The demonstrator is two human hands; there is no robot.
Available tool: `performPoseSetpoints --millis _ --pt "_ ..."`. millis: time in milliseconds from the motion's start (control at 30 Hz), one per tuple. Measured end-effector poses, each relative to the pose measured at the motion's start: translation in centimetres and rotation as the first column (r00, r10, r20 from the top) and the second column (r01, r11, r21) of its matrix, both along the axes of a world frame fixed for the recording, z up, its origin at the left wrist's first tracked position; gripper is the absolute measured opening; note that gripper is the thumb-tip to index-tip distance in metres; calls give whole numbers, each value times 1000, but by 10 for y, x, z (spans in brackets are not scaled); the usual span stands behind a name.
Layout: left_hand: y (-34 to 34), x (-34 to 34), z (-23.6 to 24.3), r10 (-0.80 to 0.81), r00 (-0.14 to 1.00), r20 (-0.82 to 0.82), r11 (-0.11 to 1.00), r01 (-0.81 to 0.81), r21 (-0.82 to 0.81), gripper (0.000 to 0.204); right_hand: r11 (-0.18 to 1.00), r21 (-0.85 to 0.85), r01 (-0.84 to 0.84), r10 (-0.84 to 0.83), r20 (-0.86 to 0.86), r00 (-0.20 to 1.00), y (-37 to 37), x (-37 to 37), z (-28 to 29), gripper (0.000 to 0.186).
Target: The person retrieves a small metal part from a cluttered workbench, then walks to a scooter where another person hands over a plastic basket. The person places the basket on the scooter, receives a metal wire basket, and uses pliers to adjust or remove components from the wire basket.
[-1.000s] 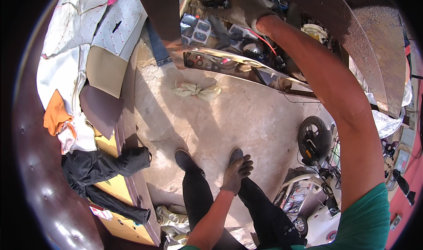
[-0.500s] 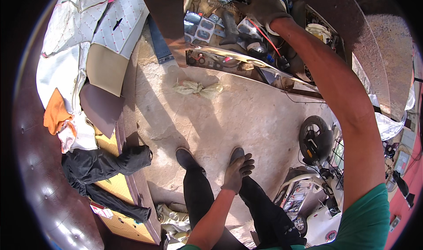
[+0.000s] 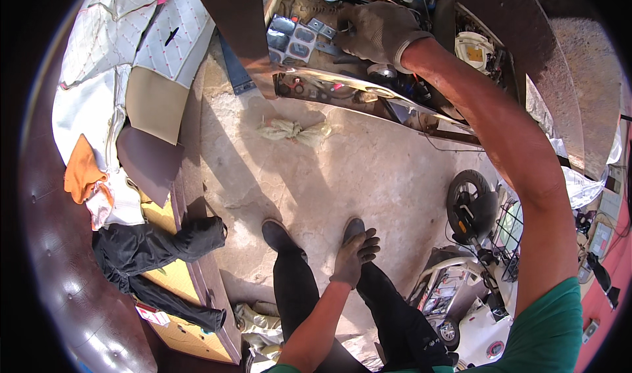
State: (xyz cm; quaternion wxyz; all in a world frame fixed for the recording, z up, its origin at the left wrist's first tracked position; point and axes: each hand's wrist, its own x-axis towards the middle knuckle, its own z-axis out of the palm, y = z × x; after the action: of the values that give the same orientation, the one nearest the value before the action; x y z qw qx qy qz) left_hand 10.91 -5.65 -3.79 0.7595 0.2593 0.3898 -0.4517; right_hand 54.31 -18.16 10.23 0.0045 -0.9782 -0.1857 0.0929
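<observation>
My right hand [image 3: 378, 31], in a grey-brown work glove, reaches far forward into a cluttered tool tray [image 3: 342, 87] full of metal parts, small clear boxes [image 3: 296, 34] and wires. Its fingers curl down among dark tools; whether they grip one is hidden. My left hand [image 3: 352, 258], also gloved, hangs low in front of my right leg, fingers loosely apart and empty. My black-trousered legs and dark shoes [image 3: 276, 233] stand on the rough concrete floor below.
A knotted pale rag [image 3: 293, 131] lies on the floor before the tray. A white scooter with a black wheel [image 3: 469, 205] stands at the right. At the left, a wooden bench carries a black jacket [image 3: 151, 248], an orange cloth [image 3: 82, 172] and quilted fabric [image 3: 164, 31].
My right hand has shifted a little to the right inside the tool tray. My left hand stays hanging by my leg.
</observation>
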Motion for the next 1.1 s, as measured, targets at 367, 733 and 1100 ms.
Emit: performPoseSetpoints --millis 367,733,1100 --pt "3 3 2 25 1000 -12 1000 -26 -18 60 981 163 108 -144 223 964 -19 23 -24 31" --pt "3 4 2 26 999 -18 1000 -27 -15 60 907 335 254 -313 133 940 -36 72 -63 43" --pt "4 4 2 32 999 -5 999 -32 -20 59 850 444 284 -325 19 945 -35 70 -62 40"
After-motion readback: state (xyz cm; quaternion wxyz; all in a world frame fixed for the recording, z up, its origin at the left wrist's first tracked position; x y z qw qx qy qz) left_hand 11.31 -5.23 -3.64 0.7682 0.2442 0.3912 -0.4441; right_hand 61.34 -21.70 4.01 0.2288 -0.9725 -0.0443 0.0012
